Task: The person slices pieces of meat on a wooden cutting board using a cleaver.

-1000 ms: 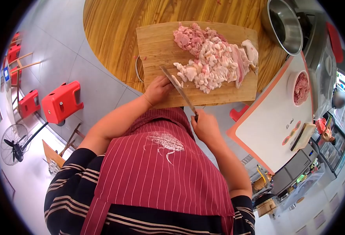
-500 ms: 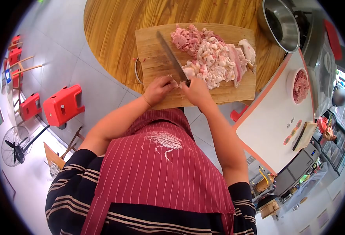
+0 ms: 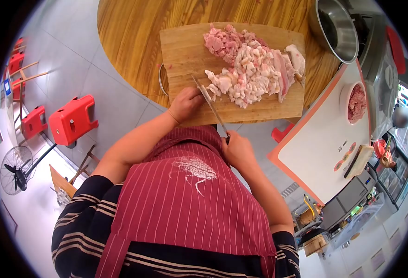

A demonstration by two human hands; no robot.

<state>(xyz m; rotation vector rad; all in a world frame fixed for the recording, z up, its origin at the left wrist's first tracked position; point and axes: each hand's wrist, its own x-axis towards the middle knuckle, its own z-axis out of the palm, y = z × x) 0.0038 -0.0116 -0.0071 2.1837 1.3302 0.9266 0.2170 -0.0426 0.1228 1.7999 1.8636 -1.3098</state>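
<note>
My right hand [image 3: 239, 149] is closed round the handle of a long kitchen knife [image 3: 212, 105], past the near edge of the wooden cutting board [image 3: 181, 51]. The blade slants up and left over the board. My left hand [image 3: 185, 105] lies at the board's near left part, fingers curled beside the blade; whatever they pinch is hidden. A heap of chopped pale, fatty meat [image 3: 252, 76] lies right of the blade. Behind it is a pile of pinker chopped meat [image 3: 222, 42]. Larger meat slabs [image 3: 283, 74] lie at the heap's right side.
The board rests on a round wooden table [image 3: 130, 41]. At the back right stands a steel bowl [image 3: 350, 44]. A white bowl of minced meat [image 3: 344, 104] sits on a white side table [image 3: 315, 139]. Red stools [image 3: 72, 121] and a fan [image 3: 18, 170] are at left.
The knife has come back toward my body with my right hand, its handle now off the board's near edge. My left hand has shifted slightly, staying close to the blade.
</note>
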